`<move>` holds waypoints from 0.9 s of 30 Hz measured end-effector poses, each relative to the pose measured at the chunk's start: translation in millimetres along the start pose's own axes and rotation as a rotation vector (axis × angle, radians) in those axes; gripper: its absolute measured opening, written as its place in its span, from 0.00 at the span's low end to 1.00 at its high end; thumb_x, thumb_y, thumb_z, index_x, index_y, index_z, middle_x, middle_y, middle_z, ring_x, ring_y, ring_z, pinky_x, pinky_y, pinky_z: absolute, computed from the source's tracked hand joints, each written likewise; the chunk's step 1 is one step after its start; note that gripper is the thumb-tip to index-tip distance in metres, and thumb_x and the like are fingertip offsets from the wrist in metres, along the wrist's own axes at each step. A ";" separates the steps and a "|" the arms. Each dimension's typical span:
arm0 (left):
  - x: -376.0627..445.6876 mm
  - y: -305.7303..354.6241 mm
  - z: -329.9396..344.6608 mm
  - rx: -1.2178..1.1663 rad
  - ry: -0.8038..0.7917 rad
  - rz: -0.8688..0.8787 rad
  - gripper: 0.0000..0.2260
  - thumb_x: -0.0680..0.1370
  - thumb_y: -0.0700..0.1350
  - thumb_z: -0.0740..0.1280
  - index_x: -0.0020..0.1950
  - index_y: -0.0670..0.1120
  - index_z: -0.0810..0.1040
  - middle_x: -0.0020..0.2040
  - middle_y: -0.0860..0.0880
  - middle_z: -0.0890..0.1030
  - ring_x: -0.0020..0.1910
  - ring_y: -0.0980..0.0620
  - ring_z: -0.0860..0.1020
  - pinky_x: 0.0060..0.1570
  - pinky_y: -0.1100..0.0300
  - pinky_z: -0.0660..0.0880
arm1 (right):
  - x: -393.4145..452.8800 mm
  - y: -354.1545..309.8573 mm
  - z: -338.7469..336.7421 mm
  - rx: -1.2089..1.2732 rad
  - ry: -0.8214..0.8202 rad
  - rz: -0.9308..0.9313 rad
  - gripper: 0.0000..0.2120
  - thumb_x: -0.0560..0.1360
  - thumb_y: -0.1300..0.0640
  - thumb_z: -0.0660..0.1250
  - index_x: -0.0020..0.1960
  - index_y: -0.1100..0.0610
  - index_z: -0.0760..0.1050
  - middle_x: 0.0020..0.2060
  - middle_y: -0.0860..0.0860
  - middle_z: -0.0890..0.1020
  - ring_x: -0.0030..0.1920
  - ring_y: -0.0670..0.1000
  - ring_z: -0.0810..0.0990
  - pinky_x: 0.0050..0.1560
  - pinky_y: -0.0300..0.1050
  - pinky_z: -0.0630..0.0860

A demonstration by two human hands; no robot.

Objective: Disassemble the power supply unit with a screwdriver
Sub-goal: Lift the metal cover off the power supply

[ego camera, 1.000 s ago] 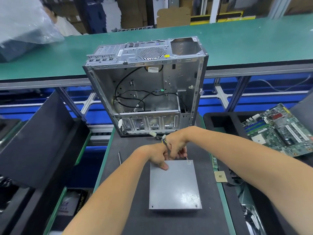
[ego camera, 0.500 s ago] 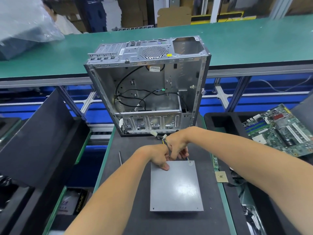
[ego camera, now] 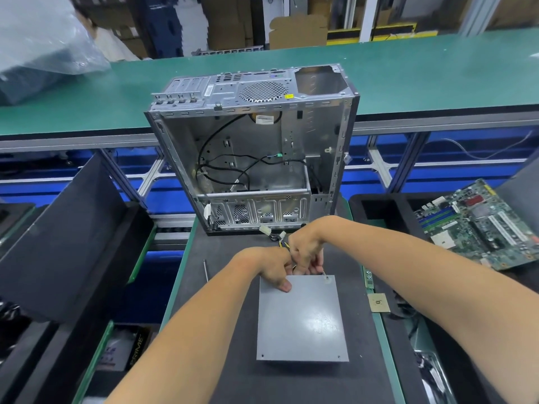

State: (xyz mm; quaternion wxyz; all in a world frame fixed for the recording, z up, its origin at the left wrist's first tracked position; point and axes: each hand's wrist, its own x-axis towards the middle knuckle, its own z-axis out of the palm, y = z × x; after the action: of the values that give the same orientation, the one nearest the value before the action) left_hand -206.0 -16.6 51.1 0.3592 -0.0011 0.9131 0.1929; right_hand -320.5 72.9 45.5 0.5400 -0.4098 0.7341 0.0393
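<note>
**Power supply unit: working the far-right corner screw**

The power supply unit [ego camera: 302, 319] lies flat on the dark mat of the counter [ego camera: 221, 258], its plain grey lid up, just in front of the gutted computer case [ego camera: 250, 147]. Its wire bundle [ego camera: 277, 237] trails from the far edge toward the case.

The left hand [ego camera: 274, 268] rests on the far-left corner of the lid, thumb pressed flat on the metal, the other fingers curled over the edge; whether they grip the wires too I cannot tell. The right hand [ego camera: 306, 252] is bunched above the far edge, its fingers clenched round what looks like a slim screwdriver [ego camera: 322, 272], whose tip meets the screw [ego camera: 327, 278] at the far-right corner.

The step in hand appears to be loosening that screw. To do it well, keep the shaft square to the lid and bear down so the tip does not ride out of the head, while the left hand pins the box against sliding on the mat. Small screw holes show at the two near corners, so more fasteners probably wait.

A thin metal rod [ego camera: 206, 271] lies on the mat to the left. A motherboard [ego camera: 481, 225] sits in a tray to the right, and a small chip [ego camera: 378, 302] rests at the counter's green edge.
</note>
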 end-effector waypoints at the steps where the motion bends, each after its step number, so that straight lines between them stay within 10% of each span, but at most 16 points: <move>1: -0.1 -0.3 0.0 -0.002 0.004 0.004 0.07 0.73 0.45 0.71 0.45 0.45 0.75 0.43 0.50 0.75 0.42 0.50 0.73 0.40 0.59 0.69 | 0.1 0.3 0.2 0.010 -0.006 0.001 0.12 0.75 0.52 0.72 0.38 0.58 0.80 0.31 0.50 0.85 0.31 0.48 0.83 0.35 0.37 0.80; 27: -5.8 1.5 -11.5 -0.011 -0.075 0.077 0.11 0.73 0.45 0.72 0.38 0.45 0.70 0.35 0.51 0.70 0.35 0.51 0.67 0.36 0.58 0.64 | -0.7 -0.9 -2.1 -0.008 -0.033 0.054 0.06 0.74 0.57 0.70 0.40 0.56 0.82 0.32 0.52 0.85 0.32 0.49 0.83 0.38 0.37 0.79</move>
State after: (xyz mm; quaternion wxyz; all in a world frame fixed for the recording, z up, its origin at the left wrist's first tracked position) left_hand -209.4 -20.1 63.1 0.3854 0.0392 0.8973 0.2115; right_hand -321.4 71.6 47.3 0.5490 -0.3911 0.7360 0.0634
